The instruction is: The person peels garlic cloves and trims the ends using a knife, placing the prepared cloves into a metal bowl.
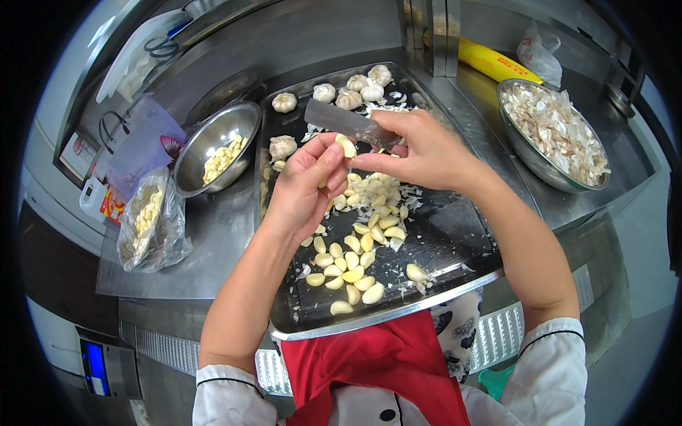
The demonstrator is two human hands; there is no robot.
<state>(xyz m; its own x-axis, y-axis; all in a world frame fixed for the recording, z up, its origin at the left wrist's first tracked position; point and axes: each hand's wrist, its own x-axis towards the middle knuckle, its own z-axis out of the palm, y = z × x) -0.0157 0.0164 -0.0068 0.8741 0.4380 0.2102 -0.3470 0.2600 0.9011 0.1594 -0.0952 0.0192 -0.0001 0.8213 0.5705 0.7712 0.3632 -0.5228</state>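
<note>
My left hand [314, 186] pinches a pale garlic clove [346, 145] between thumb and fingers above a dark metal tray [453, 213]. Close beside it, my right hand [421, 149] grips a knife or cleaver with a broad grey blade [346, 122] pointing left; its thumb tip is near the clove, and its handle is hidden. Under and in front of my hands, many peeled garlic cloves [352, 260] lie on the tray among bits of skin. Whole garlic bulbs [348, 99] sit towards the tray's far end, and one garlic bulb [282, 147] lies left of the blade.
Left of the tray, a steel bowl [240, 114] holds cloves, beside a clear plastic bag [176, 234] around a container of cloves. At the right stands a steel bowl [525, 149] heaped with garlic skins. Behind it are a yellow roll [495, 61] and a white plastic bag [541, 56].
</note>
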